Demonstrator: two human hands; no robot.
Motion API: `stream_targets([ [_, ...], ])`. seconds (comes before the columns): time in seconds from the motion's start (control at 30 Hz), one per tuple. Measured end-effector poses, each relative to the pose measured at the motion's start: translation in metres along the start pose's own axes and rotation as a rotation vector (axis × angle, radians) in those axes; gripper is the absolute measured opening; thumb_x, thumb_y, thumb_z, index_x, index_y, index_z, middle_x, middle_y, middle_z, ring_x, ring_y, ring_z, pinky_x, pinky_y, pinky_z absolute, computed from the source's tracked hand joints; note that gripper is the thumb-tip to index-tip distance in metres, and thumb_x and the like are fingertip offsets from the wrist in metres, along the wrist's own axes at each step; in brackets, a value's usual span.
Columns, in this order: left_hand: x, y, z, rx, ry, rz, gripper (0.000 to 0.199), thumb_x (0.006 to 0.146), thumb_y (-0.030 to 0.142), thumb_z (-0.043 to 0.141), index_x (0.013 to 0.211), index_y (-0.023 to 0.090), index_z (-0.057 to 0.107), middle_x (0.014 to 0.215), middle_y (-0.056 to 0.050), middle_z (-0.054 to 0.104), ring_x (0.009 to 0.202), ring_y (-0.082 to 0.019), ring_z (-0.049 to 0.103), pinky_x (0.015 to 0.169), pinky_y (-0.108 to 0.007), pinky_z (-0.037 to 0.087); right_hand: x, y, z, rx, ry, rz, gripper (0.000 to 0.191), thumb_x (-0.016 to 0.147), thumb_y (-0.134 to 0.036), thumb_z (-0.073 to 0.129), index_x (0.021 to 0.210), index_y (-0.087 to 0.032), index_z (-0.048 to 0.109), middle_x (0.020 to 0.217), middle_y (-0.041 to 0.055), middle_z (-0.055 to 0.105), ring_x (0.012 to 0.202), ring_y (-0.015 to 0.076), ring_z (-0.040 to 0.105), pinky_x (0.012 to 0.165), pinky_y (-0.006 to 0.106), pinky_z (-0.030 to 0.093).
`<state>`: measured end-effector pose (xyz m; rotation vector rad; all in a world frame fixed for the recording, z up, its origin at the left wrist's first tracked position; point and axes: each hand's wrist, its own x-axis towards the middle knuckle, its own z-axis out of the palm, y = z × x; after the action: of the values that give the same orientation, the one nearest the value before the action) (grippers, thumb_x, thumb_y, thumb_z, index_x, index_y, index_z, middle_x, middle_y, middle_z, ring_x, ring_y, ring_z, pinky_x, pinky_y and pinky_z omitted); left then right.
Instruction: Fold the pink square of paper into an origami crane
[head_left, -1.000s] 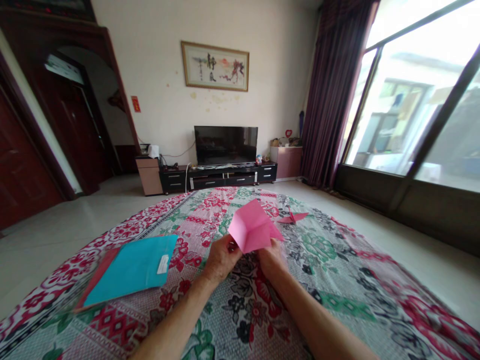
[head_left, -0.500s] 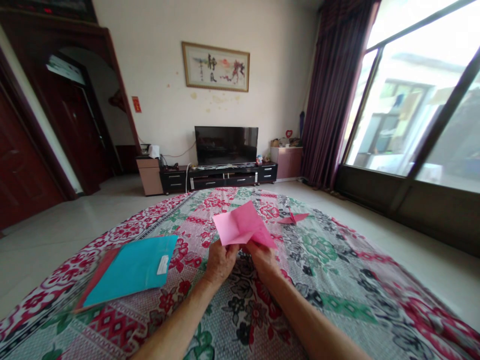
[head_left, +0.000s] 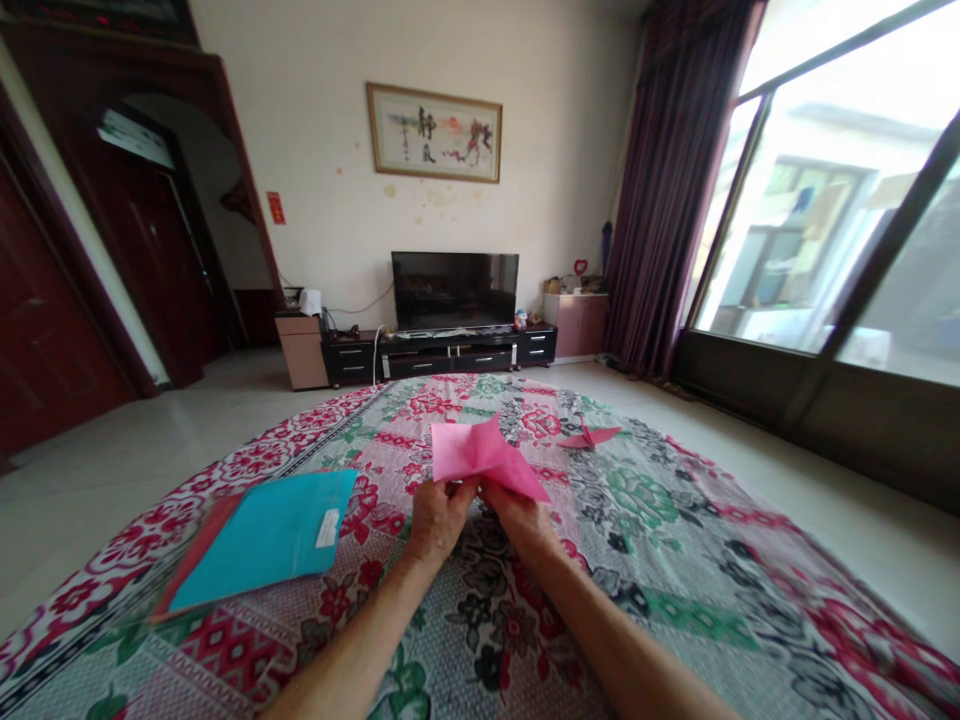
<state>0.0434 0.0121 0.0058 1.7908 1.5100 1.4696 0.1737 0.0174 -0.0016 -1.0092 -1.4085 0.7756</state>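
left hand (head_left: 437,524), right hand (head_left: 527,524) drawn closer together than before, each grip pinched on pink paper (head_left: 469,452) at its near edge

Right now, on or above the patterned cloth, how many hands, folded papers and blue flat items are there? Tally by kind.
Hands: 2 (left hand, right hand)
Folded papers: 2 (pink sheet in the hands, pinkish-red piece on the cloth)
Blue flat items: 1 (blue packet)
Total: 5
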Motion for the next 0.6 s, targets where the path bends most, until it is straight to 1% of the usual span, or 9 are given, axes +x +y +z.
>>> stream_targets([
  [0.07,0.001,-0.003,0.0,-0.001,0.0,-0.015,0.029,0.076,0.039,0.055,0.069,0.014,0.069,0.062,-0.007,0.069,0.06,-0.018,0.064,0.059,-0.026,0.046,-0.001,-0.004,0.003,-0.052,0.054,-0.015,0.014,0.065,-0.029,0.057,0.054,-0.022,0.053,0.05,-0.0028,0.047,0.052,0.0129,0.041,0.05,0.024,0.037],
  [0.13,0.001,-0.005,0.001,-0.029,-0.005,-0.01,0.028,0.076,0.038,0.056,0.07,0.015,0.069,0.062,-0.006,0.069,0.059,-0.017,0.063,0.059,-0.025,0.046,-0.002,-0.009,0.005,-0.077,0.076,-0.025,0.014,0.067,-0.03,0.054,0.055,-0.022,0.053,0.052,-0.0024,0.05,0.053,0.0129,0.042,0.052,0.024,0.038],
  [0.3,0.002,-0.004,0.001,-0.102,-0.007,0.0,0.025,0.074,0.037,0.058,0.069,0.015,0.068,0.064,-0.004,0.07,0.063,-0.018,0.064,0.06,-0.025,0.046,-0.004,-0.021,0.002,-0.094,0.036,0.035,0.019,0.069,-0.03,0.052,0.054,-0.02,0.054,0.051,-0.001,0.051,0.053,0.0135,0.046,0.053,0.025,0.039],
  [0.4,0.002,-0.003,0.0,-0.126,-0.013,0.007,0.023,0.075,0.035,0.058,0.074,0.016,0.069,0.068,-0.004,0.071,0.067,-0.018,0.065,0.062,-0.025,0.047,-0.006,-0.024,0.0,-0.074,0.04,0.062,0.017,0.07,-0.029,0.05,0.061,-0.018,0.059,0.056,0.0007,0.057,0.057,0.0147,0.051,0.056,0.026,0.04],
  [0.47,0.001,-0.004,0.0,-0.107,-0.019,0.031,0.021,0.075,0.034,0.058,0.076,0.017,0.07,0.069,-0.003,0.071,0.067,-0.018,0.065,0.062,-0.024,0.047,-0.008,-0.024,-0.002,-0.052,0.037,0.06,0.017,0.071,-0.029,0.05,0.066,-0.018,0.062,0.061,0.0013,0.06,0.059,0.0149,0.053,0.057,0.026,0.041],
  [0.6,0.002,-0.006,-0.001,-0.018,-0.01,0.048,0.021,0.074,0.034,0.06,0.073,0.017,0.07,0.067,-0.004,0.071,0.066,-0.019,0.065,0.062,-0.025,0.046,-0.01,-0.023,-0.004,-0.063,-0.011,0.033,0.018,0.071,-0.031,0.052,0.067,-0.019,0.063,0.063,0.0017,0.062,0.061,0.0156,0.055,0.058,0.026,0.041],
])
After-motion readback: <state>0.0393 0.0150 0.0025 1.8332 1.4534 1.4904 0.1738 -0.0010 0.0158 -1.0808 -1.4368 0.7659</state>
